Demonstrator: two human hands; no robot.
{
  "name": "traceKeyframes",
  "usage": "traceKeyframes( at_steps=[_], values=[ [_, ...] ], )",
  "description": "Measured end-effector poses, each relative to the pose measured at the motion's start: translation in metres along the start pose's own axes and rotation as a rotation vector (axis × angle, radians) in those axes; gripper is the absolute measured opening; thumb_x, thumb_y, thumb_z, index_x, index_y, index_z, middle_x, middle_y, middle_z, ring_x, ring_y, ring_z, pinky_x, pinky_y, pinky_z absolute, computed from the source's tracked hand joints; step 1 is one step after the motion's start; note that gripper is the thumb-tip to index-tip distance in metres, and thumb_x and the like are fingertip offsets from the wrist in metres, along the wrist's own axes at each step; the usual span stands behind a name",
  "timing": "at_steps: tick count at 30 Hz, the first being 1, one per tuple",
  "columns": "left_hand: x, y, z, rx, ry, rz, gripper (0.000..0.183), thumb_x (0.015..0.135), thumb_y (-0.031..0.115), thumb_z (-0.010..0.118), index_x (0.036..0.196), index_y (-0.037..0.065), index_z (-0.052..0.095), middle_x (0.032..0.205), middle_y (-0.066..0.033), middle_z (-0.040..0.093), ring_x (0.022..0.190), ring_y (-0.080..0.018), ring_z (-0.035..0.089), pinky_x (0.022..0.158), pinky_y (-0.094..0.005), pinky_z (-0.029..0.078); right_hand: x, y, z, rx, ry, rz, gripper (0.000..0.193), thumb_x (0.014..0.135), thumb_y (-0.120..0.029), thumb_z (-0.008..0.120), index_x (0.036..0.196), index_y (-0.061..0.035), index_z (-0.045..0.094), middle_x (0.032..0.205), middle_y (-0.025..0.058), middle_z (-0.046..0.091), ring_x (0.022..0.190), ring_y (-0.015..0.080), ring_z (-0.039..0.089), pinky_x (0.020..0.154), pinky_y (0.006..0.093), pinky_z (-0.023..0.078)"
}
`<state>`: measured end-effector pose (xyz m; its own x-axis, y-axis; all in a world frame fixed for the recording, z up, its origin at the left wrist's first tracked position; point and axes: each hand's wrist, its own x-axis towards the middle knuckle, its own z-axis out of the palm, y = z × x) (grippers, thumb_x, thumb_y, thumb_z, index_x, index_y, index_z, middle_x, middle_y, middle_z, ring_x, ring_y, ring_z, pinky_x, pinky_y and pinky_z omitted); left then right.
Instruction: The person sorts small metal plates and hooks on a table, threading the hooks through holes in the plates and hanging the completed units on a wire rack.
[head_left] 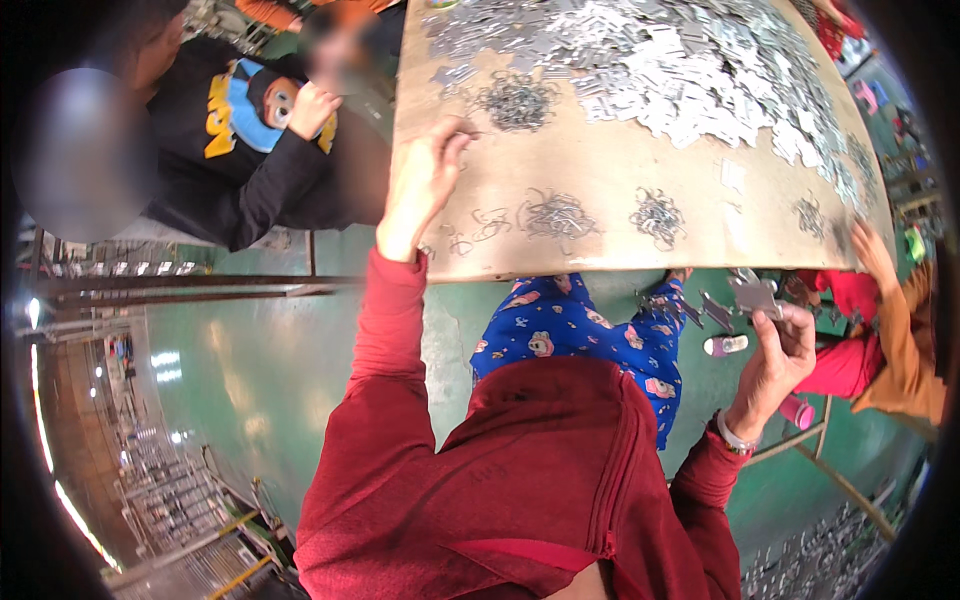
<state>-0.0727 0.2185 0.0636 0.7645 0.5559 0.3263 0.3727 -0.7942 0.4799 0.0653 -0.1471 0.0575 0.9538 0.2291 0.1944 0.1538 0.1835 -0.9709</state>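
Note:
My left hand [425,175] is over the left edge of the table, its fingers loosely bent and apart, with nothing visible between them. Just beyond its fingertips lies a pile of thin wire hooks [517,102]. In front of my body, off the table's near edge, my right hand [778,362] pinches a flat grey metal plate [755,296] between thumb and fingers. More dark plates [717,311] extend leftward from it in a row; how they are joined is too small to make out.
A large heap of flat metal plates [690,85] covers the far part of the tan table [600,170]. Small wire piles [557,216] lie along its near edge. A person in a black top [240,150] sits at left; another person's hand [875,252] touches the table's right side.

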Motion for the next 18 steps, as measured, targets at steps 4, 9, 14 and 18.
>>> traceKeyframes(
  at_steps=[4, 9, 14, 18],
  values=[
    [-0.027, -0.023, -0.030, 0.008, -0.010, -0.169, 0.010, 0.084, 0.005, 0.054, 0.090, 0.002, 0.062, 0.083, -0.0111, 0.065, 0.077, -0.0184, 0.063, 0.070, -0.0278, 0.047, -0.002, 0.003, 0.003, 0.020, -0.026, 0.041, 0.017, 0.073, 0.007, 0.065, 0.083, -0.0007, 0.054, 0.080, 0.0064, 0.060, 0.071, 0.0110, 0.055, 0.066, 0.0211, 0.043],
    [-0.072, -0.028, -0.012, 0.045, -0.218, -0.305, 0.012, 0.082, 0.008, 0.057, 0.091, 0.003, 0.064, 0.081, -0.0156, 0.065, 0.079, -0.0270, 0.065, 0.071, -0.0339, 0.048, -0.003, 0.006, 0.013, 0.066, -0.059, 0.035, 0.017, 0.074, 0.006, 0.065, 0.083, -0.0004, 0.053, 0.080, 0.0083, 0.059, 0.068, 0.0105, 0.051, 0.065, 0.0217, 0.041],
    [-0.087, -0.040, -0.012, 0.183, -0.149, -0.525, 0.013, 0.079, 0.009, 0.058, 0.088, 0.002, 0.065, 0.077, -0.0154, 0.066, 0.073, -0.0259, 0.066, 0.068, -0.0336, 0.049, -0.002, 0.005, 0.015, 0.058, -0.115, 0.072, 0.017, 0.074, 0.007, 0.065, 0.085, 0.0004, 0.053, 0.081, 0.0095, 0.059, 0.071, 0.0125, 0.054, 0.069, 0.0234, 0.044],
    [-0.095, -0.047, -0.045, 0.209, -0.081, -0.577, 0.014, 0.078, 0.011, 0.059, 0.086, 0.000, 0.064, 0.074, -0.0134, 0.066, 0.069, -0.0230, 0.066, 0.065, -0.0318, 0.049, 0.000, 0.009, 0.008, 0.060, -0.122, 0.042, 0.015, 0.075, 0.006, 0.063, 0.086, 0.0005, 0.053, 0.084, 0.0119, 0.060, 0.076, 0.0174, 0.059, 0.069, 0.0248, 0.046]
  ],
)
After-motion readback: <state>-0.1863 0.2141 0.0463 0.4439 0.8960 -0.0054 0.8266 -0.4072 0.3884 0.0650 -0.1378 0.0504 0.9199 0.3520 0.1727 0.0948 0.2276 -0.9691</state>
